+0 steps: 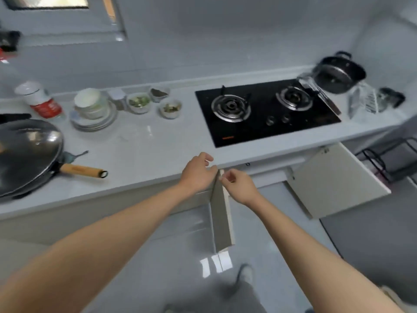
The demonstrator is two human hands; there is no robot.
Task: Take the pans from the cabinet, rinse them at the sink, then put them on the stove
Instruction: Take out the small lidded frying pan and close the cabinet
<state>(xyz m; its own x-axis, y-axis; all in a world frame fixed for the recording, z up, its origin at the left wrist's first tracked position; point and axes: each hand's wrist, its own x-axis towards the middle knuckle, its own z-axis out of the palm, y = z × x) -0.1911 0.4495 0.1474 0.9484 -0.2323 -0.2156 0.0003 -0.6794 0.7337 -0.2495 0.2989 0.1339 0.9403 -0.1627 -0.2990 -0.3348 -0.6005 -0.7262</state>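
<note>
Below the counter edge, my left hand [198, 175] and my right hand [237, 186] both rest on the top edge of a pale cabinet door [222, 220] that stands open toward me. A second cabinet door [336, 184] hangs open to the right. The black two-burner gas stove [266, 111] lies set in the counter, with nothing on its burners. A large dark wok [27, 152] with a wooden handle [81, 170] sits at the far left. A black pot [338, 74] stands in the back right corner. The cabinet's inside is hidden.
On the white counter [146, 150] stand a stack of plates and bowls [92, 109], small bowls of chopped food [155, 102], a white and red container [40, 100] and a knife [325, 98] by the right burner. A black wire rack [388, 159] stands at the right.
</note>
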